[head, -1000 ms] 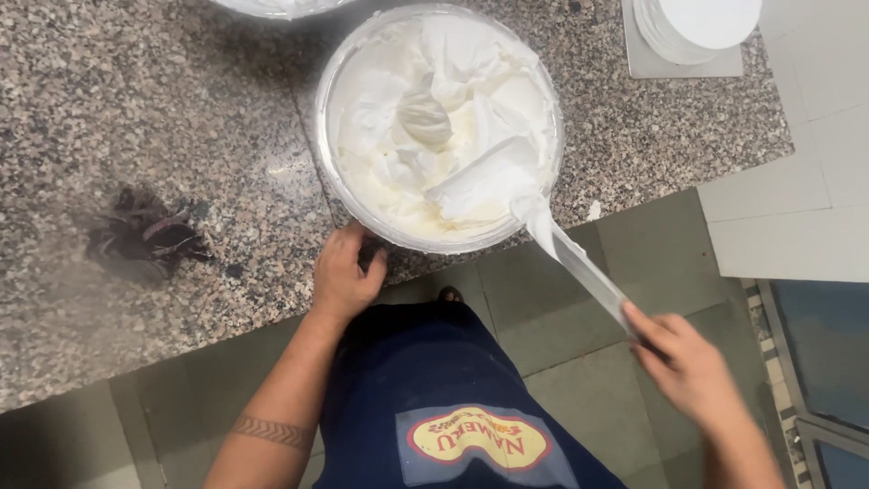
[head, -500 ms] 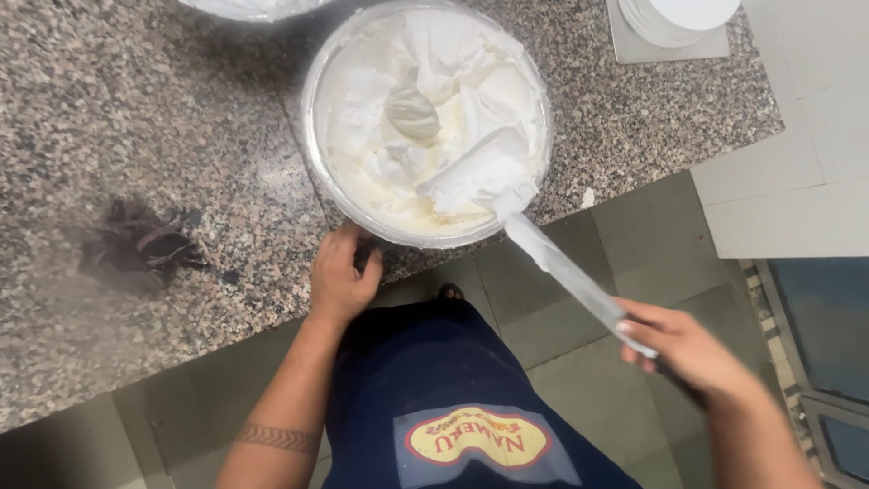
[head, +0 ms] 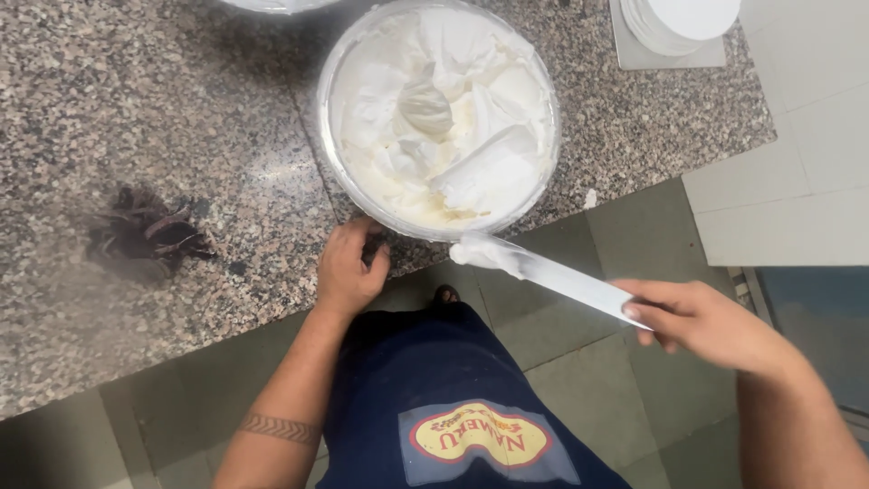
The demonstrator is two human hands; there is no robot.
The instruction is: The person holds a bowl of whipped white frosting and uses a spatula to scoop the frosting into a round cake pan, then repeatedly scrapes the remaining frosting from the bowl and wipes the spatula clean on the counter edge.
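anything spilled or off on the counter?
A small white blob lies on the granite counter just right of the bowl, likely dropped cream. A dark smudge marks the counter at left. The spatula tip carries cream beyond the counter edge.

It was a kitchen: a speckled granite counter (head: 163, 136) held a big bowl of whipped cream (head: 439, 118), above a tiled floor (head: 588, 362).

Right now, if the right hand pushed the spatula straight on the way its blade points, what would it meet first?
The right hand holds a cream-coated spatula aimed up-left. Its tip sits just outside the near rim of the cream-filled bowl, so it would probably meet that rim first, though relative height is unclear from above.
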